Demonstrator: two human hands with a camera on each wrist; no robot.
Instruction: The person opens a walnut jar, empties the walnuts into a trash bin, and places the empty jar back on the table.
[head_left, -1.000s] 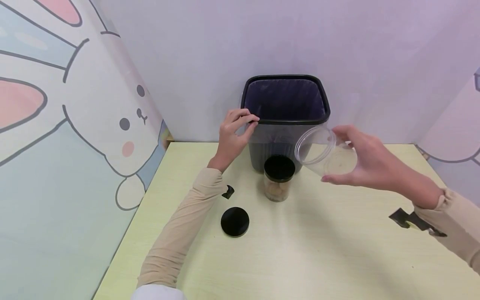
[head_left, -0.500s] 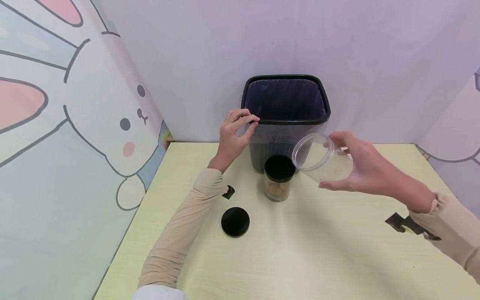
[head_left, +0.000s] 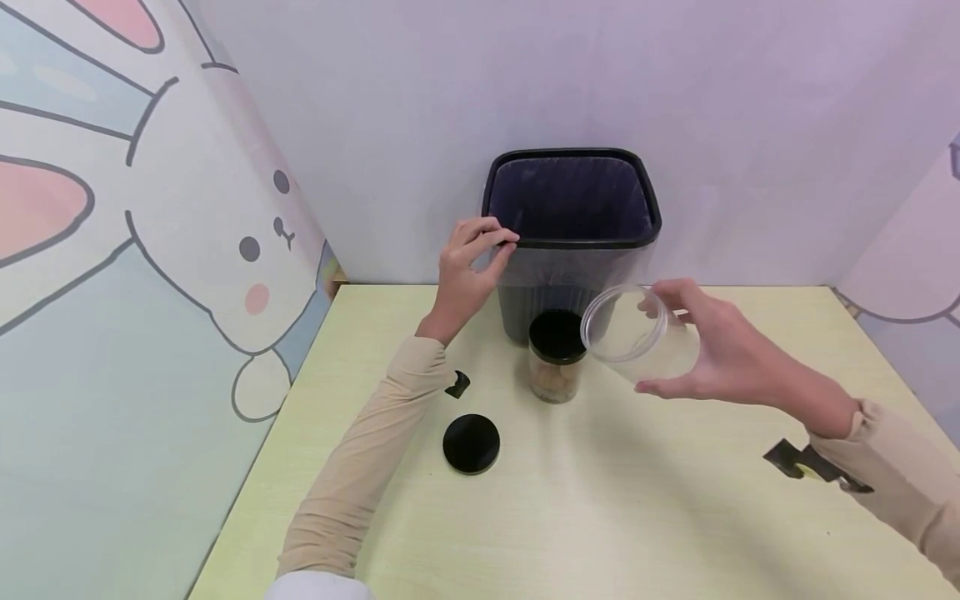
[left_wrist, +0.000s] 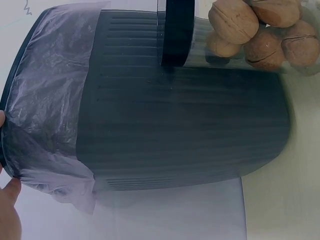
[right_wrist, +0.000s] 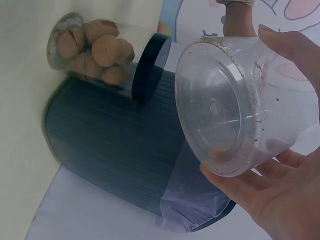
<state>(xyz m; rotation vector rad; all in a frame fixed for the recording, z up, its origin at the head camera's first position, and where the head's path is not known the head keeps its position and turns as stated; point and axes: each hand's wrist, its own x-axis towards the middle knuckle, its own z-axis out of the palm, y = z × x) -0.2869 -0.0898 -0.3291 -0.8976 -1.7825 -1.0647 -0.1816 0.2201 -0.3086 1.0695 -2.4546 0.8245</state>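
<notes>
R hand (head_left: 720, 350) grips an open jar (head_left: 671, 357), tilted, above the table (head_left: 600, 517), mouth angled up & L. L hand (head_left: 463, 271) pinches the bin (head_left: 573, 245) at its front L edge; bin's upright at back, w/ a bag (left_wrist: 50, 90) folded over. Just in front: lidded jar (head_left: 553, 379) w/ walnuts (left_wrist: 233, 21). Nearer, black lid (head_left: 471, 444) lies flat.

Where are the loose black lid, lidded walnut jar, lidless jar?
Loose black lid (head_left: 471, 444): head view, middle of its top.
Lidded walnut jar (right_wrist: 140, 41): right wrist view, clear wall.
Lidless jar (right_wrist: 232, 107): right wrist view, base.
</notes>
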